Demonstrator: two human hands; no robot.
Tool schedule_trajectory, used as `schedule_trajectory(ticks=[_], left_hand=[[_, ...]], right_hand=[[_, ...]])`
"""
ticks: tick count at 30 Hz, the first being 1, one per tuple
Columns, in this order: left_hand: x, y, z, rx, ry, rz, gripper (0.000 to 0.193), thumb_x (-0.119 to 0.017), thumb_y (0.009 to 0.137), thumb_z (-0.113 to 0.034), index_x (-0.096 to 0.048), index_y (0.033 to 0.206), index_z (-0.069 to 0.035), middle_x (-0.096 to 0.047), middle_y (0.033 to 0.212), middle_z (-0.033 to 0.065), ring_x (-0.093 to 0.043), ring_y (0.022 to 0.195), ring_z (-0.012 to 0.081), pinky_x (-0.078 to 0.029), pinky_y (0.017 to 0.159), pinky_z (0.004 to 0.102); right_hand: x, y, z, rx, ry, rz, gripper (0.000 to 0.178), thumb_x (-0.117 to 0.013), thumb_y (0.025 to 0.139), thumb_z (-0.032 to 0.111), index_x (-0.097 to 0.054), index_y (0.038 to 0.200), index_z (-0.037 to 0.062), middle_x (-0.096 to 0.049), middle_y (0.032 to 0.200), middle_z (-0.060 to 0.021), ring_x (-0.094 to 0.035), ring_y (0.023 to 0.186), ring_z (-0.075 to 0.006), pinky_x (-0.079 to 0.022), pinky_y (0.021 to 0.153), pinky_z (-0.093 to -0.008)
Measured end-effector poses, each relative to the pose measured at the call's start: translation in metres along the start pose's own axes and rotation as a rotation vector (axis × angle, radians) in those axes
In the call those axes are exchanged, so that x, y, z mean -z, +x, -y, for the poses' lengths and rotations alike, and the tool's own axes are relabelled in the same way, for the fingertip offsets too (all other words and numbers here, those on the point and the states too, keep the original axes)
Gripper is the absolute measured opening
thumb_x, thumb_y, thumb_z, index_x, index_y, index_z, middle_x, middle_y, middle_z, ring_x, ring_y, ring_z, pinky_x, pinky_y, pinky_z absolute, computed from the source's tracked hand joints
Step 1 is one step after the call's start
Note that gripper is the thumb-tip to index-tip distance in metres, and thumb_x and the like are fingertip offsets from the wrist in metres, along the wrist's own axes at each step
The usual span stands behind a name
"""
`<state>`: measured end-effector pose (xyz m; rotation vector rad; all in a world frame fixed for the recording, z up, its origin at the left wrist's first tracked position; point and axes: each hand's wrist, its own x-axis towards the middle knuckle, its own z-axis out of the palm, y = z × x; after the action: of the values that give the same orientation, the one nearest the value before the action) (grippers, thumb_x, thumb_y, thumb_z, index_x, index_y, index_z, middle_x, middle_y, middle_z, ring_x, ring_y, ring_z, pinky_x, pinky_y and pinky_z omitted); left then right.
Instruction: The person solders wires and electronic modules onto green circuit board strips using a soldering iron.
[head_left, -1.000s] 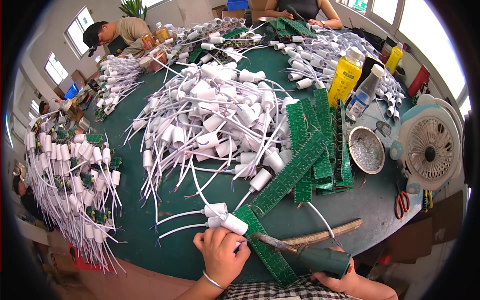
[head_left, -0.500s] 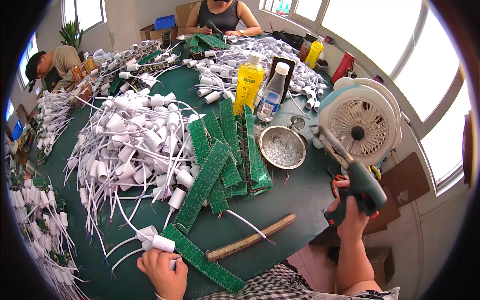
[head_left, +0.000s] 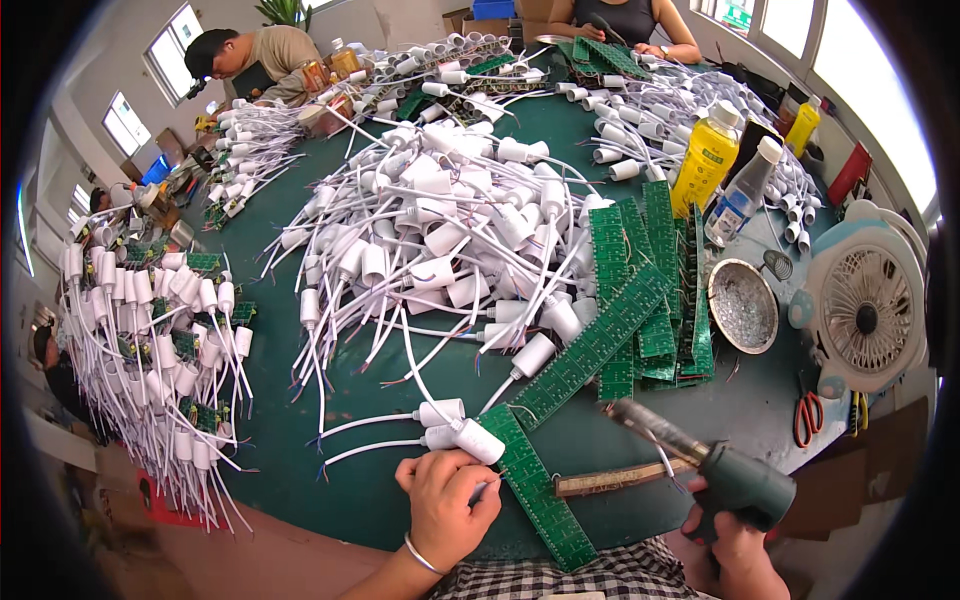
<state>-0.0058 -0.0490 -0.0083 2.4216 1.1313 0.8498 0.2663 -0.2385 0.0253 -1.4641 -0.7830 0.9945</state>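
My left hand [head_left: 447, 505] rests at the near table edge, fingers curled around a small white cylinder [head_left: 481, 490], mostly hidden, that looks like a lamp socket. Just beyond the fingers lie a few white lamp sockets [head_left: 480, 441] with white cables. They touch the upper end of a green circuit board strip [head_left: 545, 500], which slants toward my lap. In my right hand [head_left: 738, 545] is a dark green soldering gun [head_left: 752, 487], gripped by its handle. Its metal tip points up and left, over the table and right of the board strip. A wooden stick [head_left: 612, 478] lies below the tip.
A large heap of white corded sockets [head_left: 440, 230] covers the table's middle. Stacked circuit boards [head_left: 655, 300], a metal bowl [head_left: 742, 305], two bottles, red-handled scissors [head_left: 807, 412] and a fan [head_left: 865, 315] stand rightward. More sockets hang at left [head_left: 165, 340]. Two people sit across.
The view has swung left, so things appear farther right. My right hand has brought the soldering gun from near the fan down toward the wooden stick. My left hand stays by the sockets.
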Motion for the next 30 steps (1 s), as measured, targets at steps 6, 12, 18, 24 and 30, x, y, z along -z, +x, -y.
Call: schedule_trajectory(ticks=[6,12,18,24,30], left_hand=[[-0.001,0.004,0.000,-0.006,0.008,0.016,0.017,-0.073,0.067,-0.011,-0.062,0.079,-0.015,-0.055,0.087,-0.0002,-0.052,0.086,0.0222,-0.027,0.084,0.0394],[-0.003,0.006,-0.002,0.016,0.066,0.026,0.018,-0.074,0.065,-0.011,-0.061,0.076,-0.016,-0.055,0.087,-0.0011,-0.052,0.086,0.0219,-0.027,0.083,0.0396],[-0.004,0.006,-0.001,0.008,0.073,0.038,0.019,-0.074,0.064,-0.011,-0.059,0.074,-0.016,-0.054,0.086,-0.0011,-0.052,0.086,0.0220,-0.027,0.083,0.0399],[-0.006,0.006,-0.001,-0.002,0.076,0.034,0.020,-0.073,0.061,-0.010,-0.059,0.073,-0.016,-0.054,0.086,-0.0011,-0.051,0.087,0.0221,-0.027,0.083,0.0401],[-0.003,0.006,-0.002,-0.017,0.092,0.027,0.020,-0.073,0.062,-0.010,-0.059,0.073,-0.016,-0.054,0.087,-0.0009,-0.052,0.087,0.0222,-0.027,0.084,0.0407]], right_hand=[[-0.030,-0.012,-0.009,-0.208,0.076,0.141,0.050,-0.069,0.087,0.030,-0.055,0.123,-0.0011,-0.067,0.101,-0.0103,-0.066,0.068,-0.0190,-0.055,0.065,-0.0312],[-0.039,-0.004,-0.004,0.006,-0.254,0.222,0.031,-0.066,0.085,0.006,-0.064,0.115,-0.0017,-0.068,0.102,-0.0136,-0.065,0.080,-0.0200,-0.053,0.073,-0.0334],[-0.044,-0.003,0.001,-0.050,-0.244,0.195,0.032,-0.068,0.081,0.005,-0.066,0.112,-0.0004,-0.068,0.111,-0.0167,-0.063,0.104,-0.0294,-0.047,0.093,-0.0381],[-0.045,0.001,0.002,-0.091,-0.274,0.230,0.036,-0.070,0.079,0.006,-0.065,0.114,-0.0007,-0.067,0.114,-0.0173,-0.063,0.106,-0.0296,-0.046,0.093,-0.0380],[-0.034,0.013,-0.004,0.467,-0.696,0.406,0.046,-0.066,0.089,0.026,-0.054,0.123,-0.0017,-0.067,0.102,-0.0105,-0.066,0.068,-0.0183,-0.055,0.065,-0.0305]])
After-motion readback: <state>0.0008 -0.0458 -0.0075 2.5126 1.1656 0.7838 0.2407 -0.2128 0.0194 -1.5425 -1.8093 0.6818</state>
